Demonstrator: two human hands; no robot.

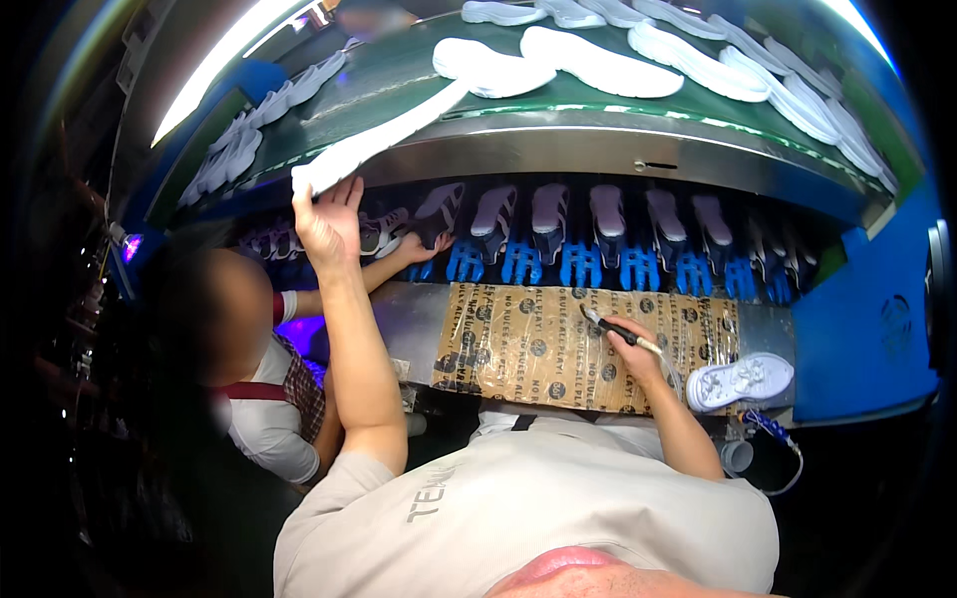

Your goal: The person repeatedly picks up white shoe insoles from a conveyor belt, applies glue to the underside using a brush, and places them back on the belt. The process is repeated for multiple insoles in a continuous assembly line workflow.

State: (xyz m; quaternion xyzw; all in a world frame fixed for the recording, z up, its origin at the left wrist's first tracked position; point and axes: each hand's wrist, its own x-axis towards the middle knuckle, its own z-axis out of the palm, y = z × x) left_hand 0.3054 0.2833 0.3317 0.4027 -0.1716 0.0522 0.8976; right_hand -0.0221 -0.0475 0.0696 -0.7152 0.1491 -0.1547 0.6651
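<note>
Raised at the left, my left hand [334, 224] grips the near end of a long white shoe sole [384, 138]. The thumb is on one side and the fingers are behind it. The sole's far end reaches over the green belt, by other white soles [493, 70]. Over the bench, my right hand [635, 351] is closed round a black-handled brush [616, 331] with a pale tube trailing from its back end. The brush tip hangs above or touches the brown printed sheet [528, 349]; I cannot tell which. To the right of that hand lies another white sole [741, 382].
A green conveyor belt [389, 95] with a metal edge carries several soles. Below it, shoe uppers [550, 214] stand in a row on blue holders [580, 266]. At the left a co-worker's hand [424, 247] touches an upper. A blue panel [867, 329] bounds the right.
</note>
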